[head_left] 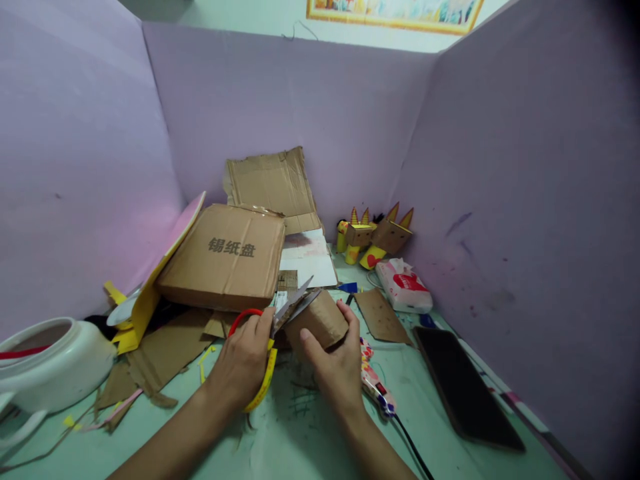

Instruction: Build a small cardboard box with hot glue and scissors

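My left hand (247, 357) is closed round the handles of a pair of scissors (295, 300), with a red loop on top and a yellow one below. The blades are spread and point up and to the right. My right hand (335, 360) grips a small folded piece of brown cardboard (324, 319), thumb on the near side and fingers round the right. One blade lies against the cardboard's upper left edge; whether it bites into it I cannot tell. Just right of my right hand lies a floral-patterned tool (375, 383) with a black cord, partly hidden.
On the left are a cardboard box (225, 260), cardboard scraps (170, 347) and a white pot (60, 360). To the right lie a flat cardboard piece (383, 317), a tissue pack (404, 287) and a dark tablet-like slab (465, 387). Cardboard figures (387, 240) stand behind. Purple panels (295, 113) enclose the table.
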The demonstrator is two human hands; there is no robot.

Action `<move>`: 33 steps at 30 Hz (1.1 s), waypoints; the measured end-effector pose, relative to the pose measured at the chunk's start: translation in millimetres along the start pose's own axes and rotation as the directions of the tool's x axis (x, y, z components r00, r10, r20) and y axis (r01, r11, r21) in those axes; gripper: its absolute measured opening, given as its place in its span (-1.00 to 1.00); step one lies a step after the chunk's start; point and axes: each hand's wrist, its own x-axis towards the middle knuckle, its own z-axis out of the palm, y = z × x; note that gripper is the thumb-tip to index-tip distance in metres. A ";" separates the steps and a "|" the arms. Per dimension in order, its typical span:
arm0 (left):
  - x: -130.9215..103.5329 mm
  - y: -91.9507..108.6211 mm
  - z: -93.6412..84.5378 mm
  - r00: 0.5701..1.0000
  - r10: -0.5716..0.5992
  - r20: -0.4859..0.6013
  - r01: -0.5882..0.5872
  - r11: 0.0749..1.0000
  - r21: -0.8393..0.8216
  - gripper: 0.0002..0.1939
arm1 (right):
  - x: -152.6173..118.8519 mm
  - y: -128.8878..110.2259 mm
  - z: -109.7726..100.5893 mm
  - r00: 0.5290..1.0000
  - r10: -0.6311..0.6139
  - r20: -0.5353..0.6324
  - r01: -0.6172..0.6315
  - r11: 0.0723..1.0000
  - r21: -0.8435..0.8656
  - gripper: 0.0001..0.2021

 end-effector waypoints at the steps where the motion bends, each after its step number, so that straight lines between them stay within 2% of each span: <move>1: -0.1 -0.7 -0.2 1.000 0.013 -0.006 -0.013 1.000 0.008 -0.51 | -0.2 0.7 0.2 1.000 -0.004 -0.005 0.004 1.000 0.008 -0.29; 4: -0.5 -1.9 -1.8 0.999 0.036 -0.008 -0.036 0.999 0.004 -0.50 | -0.9 0.9 0.5 1.000 -0.008 -0.022 0.009 1.000 0.021 -0.29; 8: 0.0 0.1 -5.2 1.000 0.014 -0.004 -0.015 0.998 -0.054 -0.47 | -1.2 -2.4 -0.6 0.999 0.046 0.000 -0.046 0.999 0.008 -0.26; 16: 1.8 1.7 -4.8 0.997 0.014 0.078 0.008 0.961 -0.275 -0.47 | 0.1 5.6 0.6 0.999 0.036 -0.010 -0.036 0.998 -0.044 -0.26; 22: -1.1 2.4 1.5 0.997 -0.054 0.058 0.060 0.992 -0.109 -0.49 | -3.1 7.2 3.1 0.998 0.053 0.024 -0.053 0.999 0.004 -0.26; 33: -2.6 2.9 6.1 1.000 0.017 -0.016 -0.016 0.996 0.091 -0.53 | -3.9 6.5 4.8 0.995 0.096 0.036 -0.098 0.993 0.063 -0.24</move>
